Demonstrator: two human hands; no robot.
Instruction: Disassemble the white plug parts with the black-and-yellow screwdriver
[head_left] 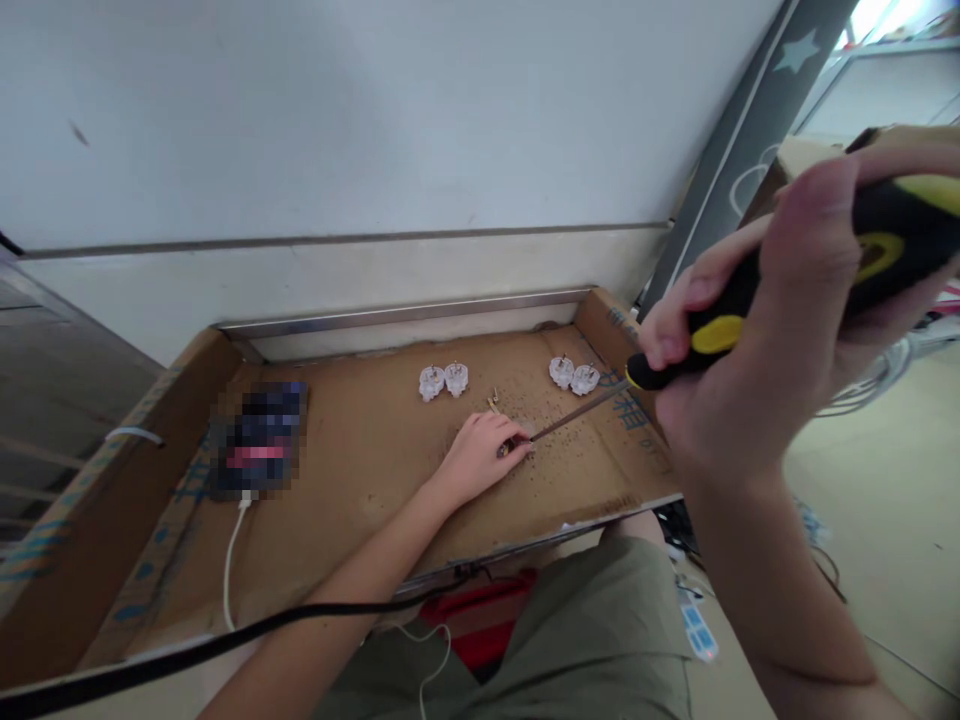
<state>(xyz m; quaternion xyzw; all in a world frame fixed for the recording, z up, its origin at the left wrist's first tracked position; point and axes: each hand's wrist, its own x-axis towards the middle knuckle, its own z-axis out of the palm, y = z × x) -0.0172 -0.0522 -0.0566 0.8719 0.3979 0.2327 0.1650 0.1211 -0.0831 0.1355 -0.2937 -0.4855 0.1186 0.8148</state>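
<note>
Closest to the lens, the right hand (757, 330) was wrapped firmly around the black-and-yellow handle of a screwdriver (795, 290), fingers curled tight, thumb laid along the grip. Its thin shaft ran down and leftward to a small brass-coloured part (508, 447), which the left hand (480, 455) pinned to the cardboard tray (360, 450), fingertips pinched narrowly about it near the middle of the floor, a little toward the right side. Whether the tip sat in a screw head could not be told; the part was too small. Another small brass piece (494, 403) lay just behind the left hand.

Near the back edge lay two pairs of white plastic plug halves: one pair (443, 380) at the middle, the other pair (574, 375) toward the back right corner. All seemed to lie open and apart from the brass bits, so by my judgement the work looked early, with any joining of the shells not yet done.

Toward the left side lay a blurred dark device (259, 440), a white cable (231, 560) trailing from it to the front edge. A black cable (225, 645) crossed the front rim.
</note>
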